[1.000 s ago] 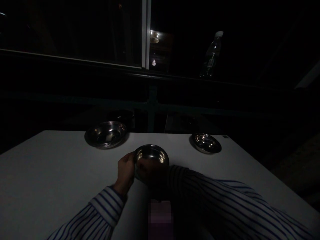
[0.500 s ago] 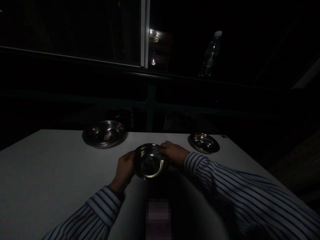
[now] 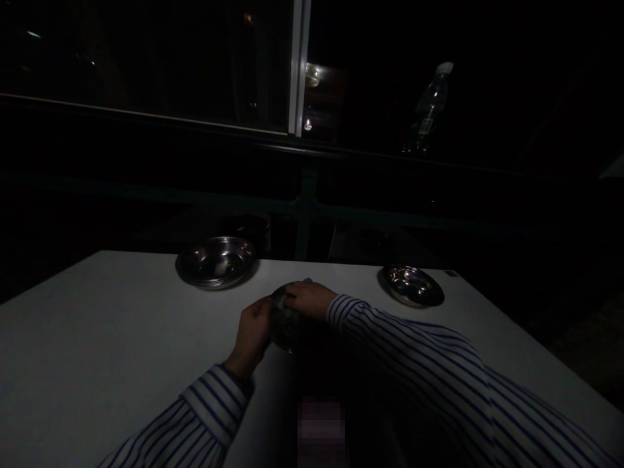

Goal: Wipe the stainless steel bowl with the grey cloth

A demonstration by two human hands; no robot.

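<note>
My left hand pinches the left rim of a small shiny metal bowl, held above the white table with its inside towards me. Across the bowl's upper right part reaches my right hand, fingers bent over its inside. A greyish crumpled edge shows above the right knuckles, perhaps cloth, too dark to be sure. The bowl's right side is hidden by my right hand and deep shadow.
A stack of larger metal bowls stands at the table's back left. Another metal bowl sits near the back right corner of the white table. Beyond are a window frame and a plastic bottle.
My right hand has moved left from the bowl's right rim, over its inside, covering more of it. My left hand keeps its hold. The whole view has shifted slightly.
</note>
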